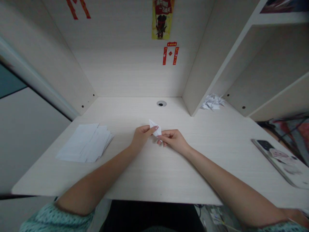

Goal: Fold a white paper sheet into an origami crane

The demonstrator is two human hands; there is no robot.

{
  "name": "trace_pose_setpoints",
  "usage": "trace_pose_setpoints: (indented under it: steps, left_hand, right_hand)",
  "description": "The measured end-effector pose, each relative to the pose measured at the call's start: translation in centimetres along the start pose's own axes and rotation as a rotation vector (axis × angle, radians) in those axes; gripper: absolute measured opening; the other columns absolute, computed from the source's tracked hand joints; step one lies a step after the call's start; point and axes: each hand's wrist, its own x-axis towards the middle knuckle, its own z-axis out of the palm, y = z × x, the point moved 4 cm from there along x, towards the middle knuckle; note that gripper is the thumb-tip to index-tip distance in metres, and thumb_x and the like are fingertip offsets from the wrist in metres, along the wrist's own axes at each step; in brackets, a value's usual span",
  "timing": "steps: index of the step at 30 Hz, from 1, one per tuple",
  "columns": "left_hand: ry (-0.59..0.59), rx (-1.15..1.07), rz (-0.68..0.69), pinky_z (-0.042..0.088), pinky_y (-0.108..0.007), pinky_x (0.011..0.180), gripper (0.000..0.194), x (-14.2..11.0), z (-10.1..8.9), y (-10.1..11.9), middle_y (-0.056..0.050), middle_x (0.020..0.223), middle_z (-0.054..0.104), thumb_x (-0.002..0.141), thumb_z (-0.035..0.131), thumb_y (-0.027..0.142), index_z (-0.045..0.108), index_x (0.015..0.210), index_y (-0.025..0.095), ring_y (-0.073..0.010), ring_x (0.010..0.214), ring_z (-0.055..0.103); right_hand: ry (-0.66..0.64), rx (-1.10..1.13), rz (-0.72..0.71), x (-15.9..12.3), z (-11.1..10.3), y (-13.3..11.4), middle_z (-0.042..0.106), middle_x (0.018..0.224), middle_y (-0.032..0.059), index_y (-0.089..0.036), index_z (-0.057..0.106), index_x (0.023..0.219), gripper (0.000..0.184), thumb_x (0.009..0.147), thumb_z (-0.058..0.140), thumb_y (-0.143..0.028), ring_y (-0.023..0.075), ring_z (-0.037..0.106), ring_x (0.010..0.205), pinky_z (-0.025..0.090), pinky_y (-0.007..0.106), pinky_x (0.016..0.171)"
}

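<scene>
A small piece of folded white paper with a pointed upper corner is held above the middle of the desk. My left hand pinches its left side, thumb laid across the front. At the lower right corner, my right hand grips the same paper between thumb and fingers. Some fingertips of both hands are hidden behind the paper. To the left lies a spread stack of white paper sheets.
Under the shelf at the right back is a pile of small white folded papers. A phone in a case lies near the right edge. A round cable hole sits by the back wall, and a vertical divider stands right of it.
</scene>
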Motion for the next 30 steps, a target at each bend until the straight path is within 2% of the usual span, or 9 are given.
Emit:
trace_pose_setpoints:
  steps: [8, 12, 16, 25, 30]
  left_hand:
    - [-0.172, -0.26, -0.043, 0.042, -0.028, 0.065, 0.039, -0.37, 0.75, 0.12, -0.005, 0.059, 0.063, 0.074, 0.061, 0.049, 0.066, 0.06, 0.013, -0.0157, 0.059, 0.056]
    - [-0.111, -0.382, -0.095, 0.044, -0.029, 0.075, 0.031, -0.14, 0.62, -0.11, -0.007, 0.071, 0.066, 0.068, 0.069, 0.042, 0.071, 0.074, 0.011, -0.0162, 0.071, 0.058]
    - [-0.063, -0.428, -0.133, 0.043, -0.03, 0.08, 0.036, -0.03, 0.46, -0.21, -0.008, 0.077, 0.066, 0.066, 0.071, 0.041, 0.072, 0.086, 0.01, -0.0166, 0.077, 0.058]
    - [-0.049, -0.494, -0.112, 0.044, -0.028, 0.077, 0.031, -0.04, 0.52, -0.24, -0.007, 0.077, 0.065, 0.064, 0.073, 0.039, 0.072, 0.075, 0.011, -0.0162, 0.077, 0.057]
    - [-0.022, -0.512, -0.124, 0.043, -0.028, 0.075, 0.032, 0.2, 0.29, -0.36, -0.004, 0.074, 0.064, 0.062, 0.073, 0.039, 0.071, 0.08, 0.013, -0.0149, 0.074, 0.057]
  right_hand:
    - [-0.041, -0.069, -0.056, -0.12, -0.14, -0.43, 0.068, 0.066, 0.005, -0.013, 0.07, 0.076, 0.035, 0.075, 0.064, -0.047, 0.0073, 0.05, 0.048, 0.042, 0.02, 0.048]
    - [-0.042, -0.077, -0.06, -0.15, -0.06, -0.52, 0.067, 0.065, 0.0042, -0.013, 0.069, 0.078, 0.035, 0.076, 0.063, -0.047, 0.0077, 0.051, 0.049, 0.043, 0.02, 0.049]
    - [-0.047, -0.091, -0.065, -0.15, -0.05, -0.52, 0.067, 0.066, 0.0045, -0.013, 0.07, 0.078, 0.036, 0.077, 0.062, -0.048, 0.0083, 0.052, 0.05, 0.043, 0.021, 0.049]
    - [-0.052, -0.092, -0.061, -0.19, -0.11, -0.58, 0.066, 0.065, 0.004, -0.013, 0.069, 0.077, 0.035, 0.077, 0.062, -0.047, 0.0078, 0.052, 0.049, 0.042, 0.02, 0.049]
    - [-0.049, -0.095, -0.052, -0.15, -0.09, -0.41, 0.066, 0.065, 0.004, -0.014, 0.07, 0.076, 0.037, 0.076, 0.063, -0.049, 0.0076, 0.051, 0.049, 0.041, 0.02, 0.048]
